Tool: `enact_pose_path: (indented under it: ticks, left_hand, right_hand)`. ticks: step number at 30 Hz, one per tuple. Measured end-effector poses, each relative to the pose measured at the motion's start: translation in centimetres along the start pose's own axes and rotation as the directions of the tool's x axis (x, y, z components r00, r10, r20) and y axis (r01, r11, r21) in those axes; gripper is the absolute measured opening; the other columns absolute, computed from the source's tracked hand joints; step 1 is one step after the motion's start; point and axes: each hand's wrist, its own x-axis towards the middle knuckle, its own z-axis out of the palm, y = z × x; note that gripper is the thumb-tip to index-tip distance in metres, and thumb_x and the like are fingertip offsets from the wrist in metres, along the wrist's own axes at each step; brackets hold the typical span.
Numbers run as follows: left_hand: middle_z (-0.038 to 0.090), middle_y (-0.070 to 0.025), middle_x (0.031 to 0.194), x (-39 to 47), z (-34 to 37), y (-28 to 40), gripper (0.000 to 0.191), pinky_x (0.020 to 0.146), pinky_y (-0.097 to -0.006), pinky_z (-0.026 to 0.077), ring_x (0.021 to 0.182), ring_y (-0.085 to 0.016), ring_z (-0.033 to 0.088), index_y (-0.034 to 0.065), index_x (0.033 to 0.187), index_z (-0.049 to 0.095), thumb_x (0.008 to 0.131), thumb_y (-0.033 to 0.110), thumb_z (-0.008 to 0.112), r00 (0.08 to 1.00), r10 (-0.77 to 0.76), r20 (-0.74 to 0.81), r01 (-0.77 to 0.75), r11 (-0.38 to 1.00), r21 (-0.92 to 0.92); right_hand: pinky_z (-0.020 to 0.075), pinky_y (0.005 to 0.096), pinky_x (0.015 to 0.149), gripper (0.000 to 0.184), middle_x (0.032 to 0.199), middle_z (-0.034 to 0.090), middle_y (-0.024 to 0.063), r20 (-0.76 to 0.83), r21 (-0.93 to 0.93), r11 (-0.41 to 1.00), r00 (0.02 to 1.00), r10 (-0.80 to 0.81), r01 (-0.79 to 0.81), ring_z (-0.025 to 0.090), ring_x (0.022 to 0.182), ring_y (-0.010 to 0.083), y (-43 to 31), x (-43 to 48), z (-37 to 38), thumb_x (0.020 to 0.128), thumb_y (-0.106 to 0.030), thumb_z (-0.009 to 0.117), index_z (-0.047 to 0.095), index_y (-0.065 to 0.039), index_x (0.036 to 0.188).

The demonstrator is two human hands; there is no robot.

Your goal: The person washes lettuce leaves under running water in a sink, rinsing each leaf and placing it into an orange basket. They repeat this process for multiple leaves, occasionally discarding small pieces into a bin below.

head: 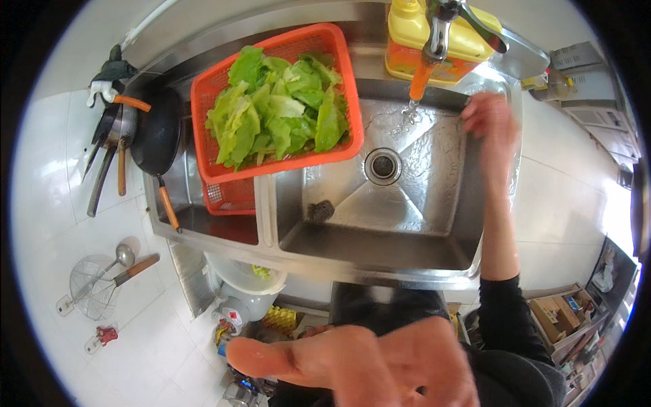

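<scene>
Close to the camera, my left hand fills the bottom middle, one digit stretched out to the left; nothing shows in it. My right hand, blurred by motion, is over the right rim of the stainless-steel sink, fingers loosely bent. Whether it touches the rim or holds anything is unclear. Just left of it, water runs from the faucet, which has an orange spout end, into the large basin. An orange-red plastic basket of green lettuce leaves rests across the divider and the left basin.
Behind the faucet stands a yellow jug. A dark scrubber-like clump lies in the large basin, left of the drain. Another red basket sits in the left basin. A black wok and a wire skimmer hang at left.
</scene>
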Motion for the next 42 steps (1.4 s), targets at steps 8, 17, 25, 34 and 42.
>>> enact_pose_path:
  ticks: [8, 17, 25, 34, 42]
  left_hand:
    - [0.040, -0.0182, 0.120, -1.0, 5.0, -2.3, 0.048, 0.087, -0.0385, 0.052, 0.107, -0.035, 0.050, 0.0126, 0.120, 0.053, 0.100, 0.050, 0.031, 0.966, 0.255, -0.034, -0.251, 0.963, 0.097]
    - [0.038, -0.0120, 0.124, -8.5, 10.9, 12.3, 0.047, 0.090, -0.0526, 0.040, 0.109, -0.028, 0.043, 0.0056, 0.123, 0.045, 0.099, 0.046, 0.039, 0.856, 0.149, -0.494, 0.177, 0.815, 0.552]
    - [0.051, -0.0128, 0.117, -19.0, 11.4, 20.5, 0.032, 0.097, -0.0426, 0.041, 0.105, -0.024, 0.050, 0.0026, 0.119, 0.052, 0.095, 0.025, 0.051, 0.434, 0.744, -0.508, 0.698, 0.078, 0.711]
    - [0.057, -0.0112, 0.111, -25.1, 7.6, 19.3, 0.032, 0.095, -0.0394, 0.043, 0.101, -0.021, 0.055, -0.0004, 0.112, 0.055, 0.092, 0.025, 0.054, 0.181, 0.793, -0.582, 0.801, 0.224, 0.555]
    - [0.059, -0.0127, 0.112, -26.8, 6.1, 13.5, 0.029, 0.095, -0.0394, 0.045, 0.100, -0.022, 0.057, -0.0016, 0.112, 0.056, 0.092, 0.019, 0.051, 0.076, 0.856, -0.511, 0.725, 0.304, 0.618]
  right_hand:
    - [0.0427, 0.0276, 0.065, 0.061, 0.075, 0.065, 0.0059, 0.017, -0.457, 0.875, 0.985, -0.169, 0.158, 0.056, 0.068, 0.0125, -14.4, 1.8, 3.0, 0.094, -0.057, 0.042, 0.065, -0.001, 0.098]
    - [0.0515, 0.0328, 0.060, 0.032, 0.070, 0.068, 0.0126, 0.063, -0.702, 0.693, 0.984, -0.167, 0.163, 0.068, 0.068, 0.0257, -16.2, -3.1, 7.9, 0.089, -0.028, 0.062, 0.061, -0.001, 0.107]
    - [0.0518, 0.0406, 0.066, 0.018, 0.075, 0.068, 0.0110, 0.291, -0.766, 0.638, 0.845, 0.449, -0.075, 0.066, 0.072, 0.0290, 7.6, -11.4, 7.8, 0.084, -0.031, 0.065, 0.071, -0.017, 0.093]
    - [0.0535, 0.0461, 0.082, 0.030, 0.098, 0.069, 0.0154, 0.249, -0.967, 0.222, 0.669, 0.700, 0.128, 0.067, 0.095, 0.0343, 28.1, -12.6, 10.6, 0.095, -0.025, 0.041, 0.067, -0.015, 0.105]
    - [0.0513, 0.0437, 0.071, 0.012, 0.086, 0.068, 0.0172, 0.409, -0.645, 0.743, 0.739, 0.534, -0.180, 0.066, 0.081, 0.0339, 27.1, -12.7, 9.0, 0.081, -0.017, 0.063, 0.067, -0.008, 0.088]
